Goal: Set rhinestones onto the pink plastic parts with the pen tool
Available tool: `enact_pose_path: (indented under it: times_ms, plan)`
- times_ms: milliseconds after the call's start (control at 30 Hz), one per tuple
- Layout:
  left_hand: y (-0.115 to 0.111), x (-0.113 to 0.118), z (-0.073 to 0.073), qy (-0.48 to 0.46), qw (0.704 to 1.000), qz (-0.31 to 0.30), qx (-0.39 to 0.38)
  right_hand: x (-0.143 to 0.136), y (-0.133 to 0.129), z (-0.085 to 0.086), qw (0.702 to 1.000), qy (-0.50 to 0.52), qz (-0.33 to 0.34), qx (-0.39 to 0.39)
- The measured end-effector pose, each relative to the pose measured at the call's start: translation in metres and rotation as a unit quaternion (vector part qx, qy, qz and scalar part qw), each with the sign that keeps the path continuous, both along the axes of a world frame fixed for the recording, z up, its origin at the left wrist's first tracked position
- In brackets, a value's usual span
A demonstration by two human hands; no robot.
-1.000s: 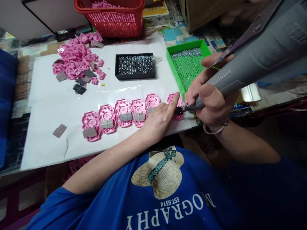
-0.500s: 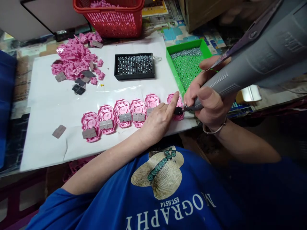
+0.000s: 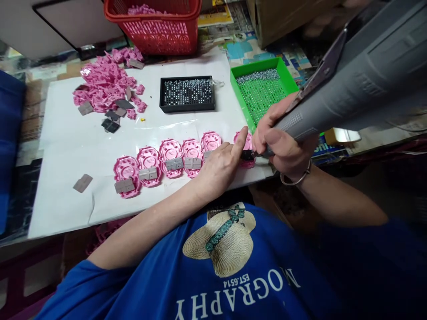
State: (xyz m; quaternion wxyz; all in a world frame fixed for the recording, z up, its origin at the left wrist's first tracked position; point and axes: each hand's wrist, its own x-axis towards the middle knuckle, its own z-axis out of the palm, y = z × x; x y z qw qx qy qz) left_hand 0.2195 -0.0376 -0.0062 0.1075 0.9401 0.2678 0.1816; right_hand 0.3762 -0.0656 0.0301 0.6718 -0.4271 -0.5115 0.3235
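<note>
counter (image 3: 238,50) spread with printed paper, a white sheet (image 3: 63,146) on top. gray power tool (image 3: 360,84) slants in from upper right; right hand (image 3: 280,138) closed around its front end, tip aimed at the near end of the rightmost pink shell; tip contact hidden by the fingers. red basket (image 3: 163,38) at the back, pink parts inside. pink heap (image 3: 103,84) at back left, gray and dark plates lying among and beside it. green tray (image 3: 240,101) just beyond the right hand, perforated, metal pieces banked along its far side. left hand (image 3: 218,166) rests low over the sheet, index finger extended along the rightmost pink shell, other fingers folded; cannot tell whether it grips anything. black tray (image 3: 188,107) behind the row, likewise holding small metal pieces. pink shells (image 3: 171,149): five in a slanting row, gray plates across their near ends, the fifth partly covered by the left hand; rightmost pink shell (image 3: 247,141) set apart, black plate (image 3: 247,155) on its near end. yellow bit (image 3: 143,119) near the heap.
</note>
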Motion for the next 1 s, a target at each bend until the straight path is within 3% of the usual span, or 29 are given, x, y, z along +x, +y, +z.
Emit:
enact_pose_path:
  times_ms: [167, 267, 367, 600, 767, 1000]
  plan:
    - [0.001, -0.003, -0.006, -0.021, 0.999, -0.005, 0.025, 0.013, 0.005, 0.023, 0.992, 0.01, 0.035, 0.118]
    - [0.001, -0.005, -0.003, -0.031, 0.999, -0.027, 0.018, 0.036, 0.012, 0.043, 0.986, -0.025, -0.055, 0.153]
    - [0.002, -0.005, 0.003, -0.023, 0.998, -0.057, 0.002, 0.067, 0.024, 0.052, 0.965, -0.056, -0.173, 0.188]
    - [0.002, -0.003, 0.015, -0.014, 0.996, -0.088, -0.018, 0.116, 0.047, 0.025, 0.949, -0.082, -0.262, 0.153]
    - [0.001, -0.002, 0.017, -0.009, 0.996, -0.083, -0.01, 0.116, 0.048, 0.012, 0.953, -0.086, -0.262, 0.124]
    - [0.0, -0.002, 0.018, -0.007, 0.996, -0.084, -0.003, 0.109, 0.047, 0.01, 0.96, -0.075, -0.246, 0.113]
